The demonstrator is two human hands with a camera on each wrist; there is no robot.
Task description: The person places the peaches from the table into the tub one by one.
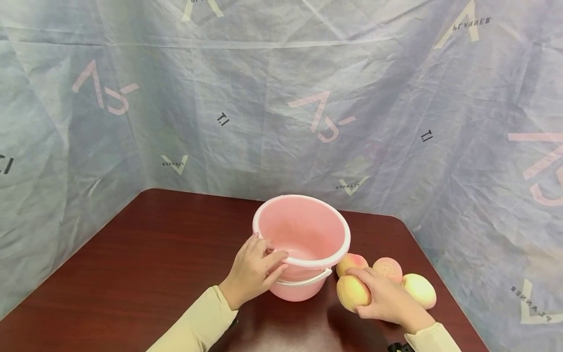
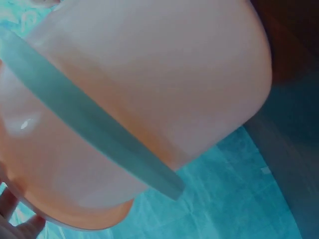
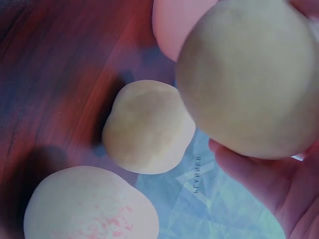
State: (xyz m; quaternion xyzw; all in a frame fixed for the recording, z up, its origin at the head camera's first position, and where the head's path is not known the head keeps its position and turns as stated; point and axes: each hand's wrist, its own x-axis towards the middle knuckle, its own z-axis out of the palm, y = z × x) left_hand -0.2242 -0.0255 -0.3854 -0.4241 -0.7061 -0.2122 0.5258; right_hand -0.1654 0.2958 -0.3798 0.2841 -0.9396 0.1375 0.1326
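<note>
A pink bucket point(image 1: 303, 225) with a white rim and a white handle point(image 1: 308, 280) stands on the table. My left hand point(image 1: 257, 266) holds it by the near left part of the rim. The left wrist view shows the bucket's side wall point(image 2: 174, 74) close up, with fingertips point(image 2: 32, 226) at the rim. To the right of the bucket my right hand point(image 1: 387, 298) grips a yellowish peach point(image 1: 353, 293), its fingers and thumb around it. In the right wrist view this peach point(image 3: 249, 79) appears above the other fruit and partly hides the bucket.
Three more peaches lie on the table right of the bucket: one reddish yellow point(image 1: 352, 264), one pinkish point(image 1: 388, 269) and one pale yellow point(image 1: 420, 291). The dark red table point(image 1: 167, 254) has rounded far corners. Grey printed cloth point(image 1: 264, 98) hangs around it.
</note>
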